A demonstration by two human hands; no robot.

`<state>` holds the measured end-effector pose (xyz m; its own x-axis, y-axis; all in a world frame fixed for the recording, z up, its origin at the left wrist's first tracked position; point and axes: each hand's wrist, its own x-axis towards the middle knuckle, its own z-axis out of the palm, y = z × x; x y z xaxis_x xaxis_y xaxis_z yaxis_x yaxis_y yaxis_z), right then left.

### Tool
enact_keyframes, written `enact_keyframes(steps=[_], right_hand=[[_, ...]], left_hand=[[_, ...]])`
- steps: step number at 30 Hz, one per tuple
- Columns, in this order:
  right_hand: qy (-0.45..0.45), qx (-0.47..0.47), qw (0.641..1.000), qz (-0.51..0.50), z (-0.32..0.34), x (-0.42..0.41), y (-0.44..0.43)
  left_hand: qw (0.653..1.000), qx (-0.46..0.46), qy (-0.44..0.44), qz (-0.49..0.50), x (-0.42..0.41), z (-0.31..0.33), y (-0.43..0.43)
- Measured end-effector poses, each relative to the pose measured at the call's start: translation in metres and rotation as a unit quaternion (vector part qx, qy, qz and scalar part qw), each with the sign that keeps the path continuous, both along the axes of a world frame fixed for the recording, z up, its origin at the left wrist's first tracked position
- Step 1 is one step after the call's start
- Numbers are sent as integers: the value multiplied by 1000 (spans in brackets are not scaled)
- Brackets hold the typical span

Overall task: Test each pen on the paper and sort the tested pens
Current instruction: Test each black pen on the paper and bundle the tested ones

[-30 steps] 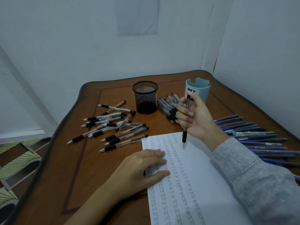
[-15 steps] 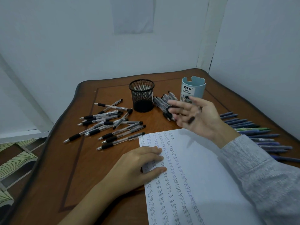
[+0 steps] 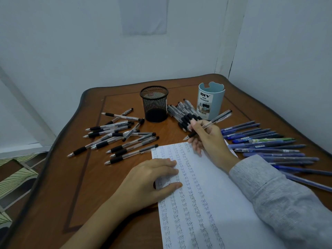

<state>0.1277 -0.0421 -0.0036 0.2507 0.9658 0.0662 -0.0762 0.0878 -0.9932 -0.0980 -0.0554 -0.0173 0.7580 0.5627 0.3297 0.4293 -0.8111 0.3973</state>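
Observation:
My right hand (image 3: 208,139) grips a clear pen with a black grip (image 3: 215,119), held slanted with its tip just above the top edge of the white paper (image 3: 215,186). The paper carries several columns of the written word "test". My left hand (image 3: 150,178) rests flat on the paper's left edge, fingers relaxed. A loose spread of clear black-grip pens (image 3: 118,139) lies left of the paper. A tighter bunch of the same pens (image 3: 181,112) lies behind my right hand. Blue pens (image 3: 265,142) lie in a row at the right.
A black mesh pen cup (image 3: 154,103) and a light blue desk organizer cup (image 3: 211,101) stand at the back of the brown wooden table (image 3: 75,186). White walls close in behind and to the right. Patterned floor shows past the table's left edge.
My right hand turned the pen from upright to a slanted writing hold and lowered its tip toward the paper's top edge. My left hand stayed on the paper.

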Motion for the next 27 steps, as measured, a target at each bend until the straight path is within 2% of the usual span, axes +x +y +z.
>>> enact_keyframes(steps=[5, 9, 16, 27], right_hand=[[-88, -20, 994, -55, -1, -1, -5], [-125, 2, 989, -84, -3, -2, -4], [-191, 32, 980, -51, -8, -1, -2], [-190, 61, 980, -20, -13, 0, 3]], left_hand=[[999, -4, 13, 36, -1, -1, 2], [999, -8, 13, 37, -1, 0, 2], [999, -19, 22, 36, -1, 0, 1], [998, -27, 35, 37, -1, 1, 2]])
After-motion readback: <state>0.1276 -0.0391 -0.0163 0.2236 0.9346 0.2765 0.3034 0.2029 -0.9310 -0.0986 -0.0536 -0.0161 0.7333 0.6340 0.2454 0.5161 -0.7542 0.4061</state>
